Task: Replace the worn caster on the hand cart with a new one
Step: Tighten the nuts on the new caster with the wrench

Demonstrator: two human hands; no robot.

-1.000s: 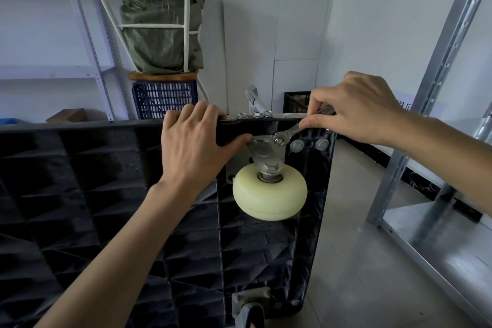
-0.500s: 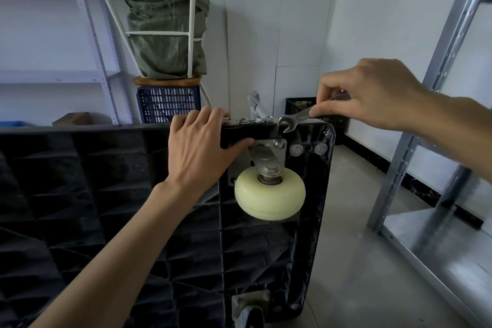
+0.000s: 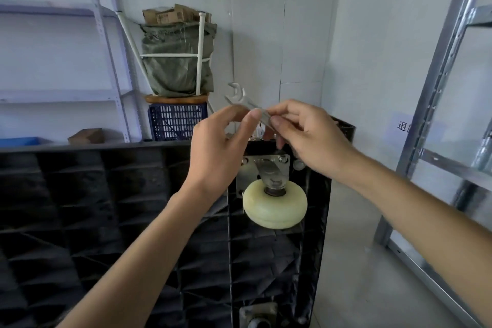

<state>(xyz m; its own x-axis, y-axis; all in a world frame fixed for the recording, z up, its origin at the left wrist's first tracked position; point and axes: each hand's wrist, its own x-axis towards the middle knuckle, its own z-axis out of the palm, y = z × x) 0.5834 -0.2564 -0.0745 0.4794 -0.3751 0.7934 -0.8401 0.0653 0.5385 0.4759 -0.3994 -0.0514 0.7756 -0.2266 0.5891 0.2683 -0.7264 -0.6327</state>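
The black hand cart [image 3: 111, 194] stands on its side with its ribbed underside facing me. A cream caster wheel [image 3: 275, 208] hangs from a metal mounting plate [image 3: 263, 165] bolted near the cart's top right corner. Both hands are raised just above that corner. My left hand [image 3: 221, 146] and my right hand [image 3: 308, 133] both pinch a silver open-end wrench [image 3: 245, 101], whose jaw points up and left, clear of the bolts. A second caster bracket [image 3: 258, 314] shows at the bottom edge.
Metal shelving [image 3: 436, 93] stands to the right on the concrete floor. Behind the cart are a blue crate [image 3: 175, 120], a stool with a green sack [image 3: 175, 66] and boxes, and white shelves [image 3: 106, 48] at left.
My left hand let go of the cart's top edge and rose to pinch the wrench. My right hand lifted the wrench off the caster bolt, above the cart.
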